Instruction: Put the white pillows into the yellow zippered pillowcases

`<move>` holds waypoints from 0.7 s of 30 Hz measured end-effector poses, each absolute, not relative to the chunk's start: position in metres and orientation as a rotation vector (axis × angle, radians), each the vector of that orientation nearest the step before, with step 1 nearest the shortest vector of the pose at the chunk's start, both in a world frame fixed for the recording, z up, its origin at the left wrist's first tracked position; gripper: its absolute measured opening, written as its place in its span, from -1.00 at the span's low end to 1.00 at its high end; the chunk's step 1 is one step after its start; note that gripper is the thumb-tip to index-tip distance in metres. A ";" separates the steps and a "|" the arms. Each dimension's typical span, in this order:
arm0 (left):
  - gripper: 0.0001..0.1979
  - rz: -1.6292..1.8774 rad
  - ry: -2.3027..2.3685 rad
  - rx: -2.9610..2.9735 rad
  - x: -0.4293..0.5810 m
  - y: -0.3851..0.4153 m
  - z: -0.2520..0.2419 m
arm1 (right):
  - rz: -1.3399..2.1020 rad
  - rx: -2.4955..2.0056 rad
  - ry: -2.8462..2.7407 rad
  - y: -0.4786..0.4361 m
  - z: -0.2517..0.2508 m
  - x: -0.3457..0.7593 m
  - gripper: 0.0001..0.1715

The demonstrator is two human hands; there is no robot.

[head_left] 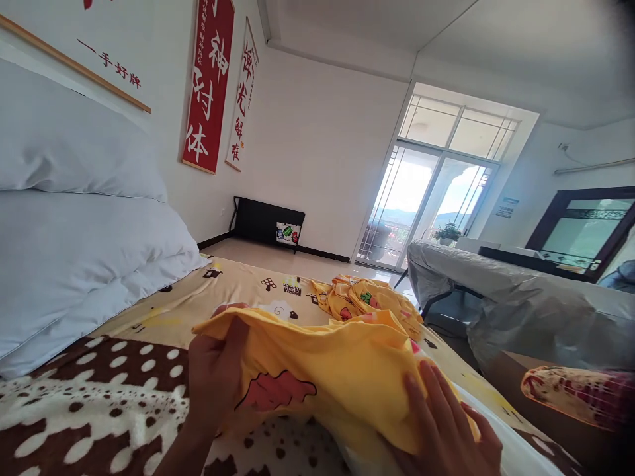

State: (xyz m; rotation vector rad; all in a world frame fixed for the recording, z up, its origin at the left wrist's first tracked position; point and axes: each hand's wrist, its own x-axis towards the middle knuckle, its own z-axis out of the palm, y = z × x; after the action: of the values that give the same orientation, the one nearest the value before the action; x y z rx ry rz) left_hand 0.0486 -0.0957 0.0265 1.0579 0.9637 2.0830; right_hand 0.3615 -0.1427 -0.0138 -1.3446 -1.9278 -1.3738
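Note:
A yellow printed cloth point(342, 360) with a pink, dark-outlined patch is stretched between my two hands above the bed; I cannot tell what kind of item it is. My left hand point(218, 363) pinches its upper left corner, fingers closed. At the right end my right hand point(446, 420) grips the fabric, its fingers bent over the outside and the thumb hidden. Behind it, a crumpled heap of yellow printed fabric point(370, 297) with carrot and strawberry-like pictures lies on the bed. Underneath is a cream and brown patterned blanket point(119, 396).
White pillows or bedding point(79, 244) are stacked at the left. To the right stands plastic-covered furniture point(536, 297), with a cardboard box point(526, 390) and a patterned bundle point(570, 396) near the bed's edge. A black panel point(262, 221) leans by the far wall.

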 end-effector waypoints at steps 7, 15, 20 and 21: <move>-0.49 1.943 0.949 0.966 0.054 -0.095 0.024 | -1.262 -1.263 -1.900 -0.113 -0.012 0.409 -0.03; -0.58 1.951 1.002 0.972 0.042 -0.052 0.010 | -1.315 -0.953 -2.037 -0.023 0.041 0.438 -0.43; -0.60 1.871 0.732 0.836 0.047 -0.028 0.015 | -1.162 -1.515 -2.304 0.026 0.078 0.396 -0.65; -0.58 1.864 0.707 0.780 0.047 -0.025 0.015 | -1.158 -1.612 -2.276 0.029 0.083 0.380 -0.70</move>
State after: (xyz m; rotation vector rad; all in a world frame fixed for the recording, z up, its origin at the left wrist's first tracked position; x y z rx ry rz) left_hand 0.0475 -0.0246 0.0153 0.7802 0.7069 1.8642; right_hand 0.3797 0.0290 0.0828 -1.6118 -2.2757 -1.1583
